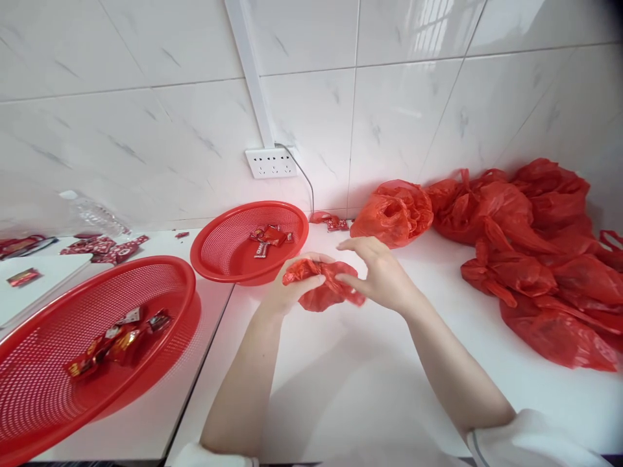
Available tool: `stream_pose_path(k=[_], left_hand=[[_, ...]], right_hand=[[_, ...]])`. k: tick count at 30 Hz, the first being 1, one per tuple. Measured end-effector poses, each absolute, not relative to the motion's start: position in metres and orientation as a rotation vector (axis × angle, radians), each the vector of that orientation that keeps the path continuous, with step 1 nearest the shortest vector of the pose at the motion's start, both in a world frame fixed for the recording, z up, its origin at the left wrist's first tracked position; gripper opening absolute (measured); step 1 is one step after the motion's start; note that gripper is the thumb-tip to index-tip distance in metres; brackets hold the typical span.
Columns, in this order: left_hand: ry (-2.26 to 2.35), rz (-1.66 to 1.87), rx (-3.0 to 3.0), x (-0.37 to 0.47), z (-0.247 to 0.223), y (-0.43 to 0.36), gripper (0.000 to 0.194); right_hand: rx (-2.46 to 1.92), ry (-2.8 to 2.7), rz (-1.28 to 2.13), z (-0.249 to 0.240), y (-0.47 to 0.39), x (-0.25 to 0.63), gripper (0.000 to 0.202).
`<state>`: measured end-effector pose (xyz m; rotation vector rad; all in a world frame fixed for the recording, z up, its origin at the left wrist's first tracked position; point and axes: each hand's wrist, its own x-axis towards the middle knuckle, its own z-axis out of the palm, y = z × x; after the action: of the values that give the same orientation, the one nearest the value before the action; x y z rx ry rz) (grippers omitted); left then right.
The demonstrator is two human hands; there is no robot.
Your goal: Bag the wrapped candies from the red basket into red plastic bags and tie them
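Observation:
Between my two hands, above the white tabletop point(335, 376), is a small crumpled red plastic bag point(322, 295). My left hand point(296, 285) is wrapped round its left side, with the thumb lying across the front. On the right side, the thumb of my right hand point(377, 275) presses against the bag, while the index finger is raised and stretched away from it. Whether other right fingers grip the bag from behind is hard to see. What the bag contains is hidden.
Two red mesh baskets, a large one point(187, 292) and a smaller one point(214, 250), hold wrapped snacks. Right of centre sits a bundle of red bags point(392, 214); more filled red bags point(525, 259) are heaped beyond. A clear plastic bottle point(97, 214) lies by the wall below a socket strip point(271, 163).

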<state>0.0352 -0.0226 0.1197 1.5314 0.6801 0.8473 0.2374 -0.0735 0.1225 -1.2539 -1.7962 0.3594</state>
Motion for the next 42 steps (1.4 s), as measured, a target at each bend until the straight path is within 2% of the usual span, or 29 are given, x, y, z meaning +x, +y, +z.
stream_pose_path(k=[2,4,7,11,19,22,26,28,30,34,39,42], left_hand=[[0.623,0.802,1.567,0.039,0.120,-0.026,0.025],[0.575,0.764,1.579,0.042,0.119,-0.029,0.022],[0.594,0.752,1.604,0.047,0.119,-0.032,0.017],[0.675,0.822,1.634,0.050,0.118,-0.032,0.013],[0.984,1.213,1.945,0.059,0.112,-0.037,0.017],[1.100,1.287,2.131,0.062,0.108,-0.041,0.025],[1.137,1.525,2.277,0.062,0.098,-0.037,0.036],[1.093,1.717,2.233,0.060,0.095,-0.033,0.028],[1.028,1.823,2.158,0.058,0.096,-0.030,0.017],[0.824,1.692,2.124,0.055,0.105,-0.033,0.014],[0.728,1.546,2.137,0.053,0.107,-0.035,0.017],[0.670,1.323,1.995,0.049,0.107,-0.029,0.018]], right_hand=[[-1.180,-1.895,0.522,0.122,-0.073,0.239,0.062],[-1.092,-1.920,0.809,0.120,-0.071,0.240,0.069],[-1.060,-1.829,1.020,0.116,-0.065,0.242,0.066],[-1.065,-1.705,1.087,0.111,-0.060,0.240,0.058],[-1.021,-1.681,1.066,0.106,-0.058,0.234,0.053],[-1.000,-1.657,1.036,0.107,-0.060,0.230,0.050],[-1.019,-1.644,0.998,0.112,-0.066,0.223,0.057],[-0.989,-1.582,1.093,0.115,-0.068,0.220,0.055],[-0.933,-1.472,1.240,0.116,-0.066,0.220,0.045],[-0.817,-1.437,1.409,0.112,-0.059,0.225,0.023],[-0.770,-1.506,1.444,0.110,-0.056,0.237,0.022],[-0.888,-1.672,1.229,0.113,-0.057,0.243,0.020]])
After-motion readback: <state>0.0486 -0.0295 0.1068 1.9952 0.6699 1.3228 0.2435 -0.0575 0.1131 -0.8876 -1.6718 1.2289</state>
